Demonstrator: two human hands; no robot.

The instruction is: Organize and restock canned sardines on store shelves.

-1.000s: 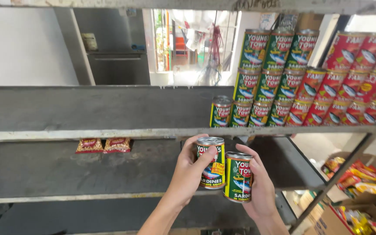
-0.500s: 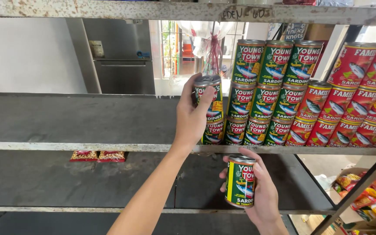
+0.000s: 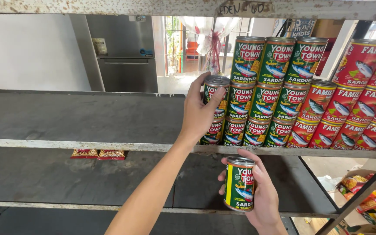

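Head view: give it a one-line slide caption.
Left hand sets a green can onto the shelf's stacked cans while right hand holds another green can below.

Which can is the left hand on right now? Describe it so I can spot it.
On the grey middle shelf, find the stack of green-labelled cans. The left hand grips the can topping the stack's leftmost column, the only one with fingers around it.

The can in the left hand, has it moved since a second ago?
Yes. The left hand has carried its can up from beside the other held can onto the green stack.
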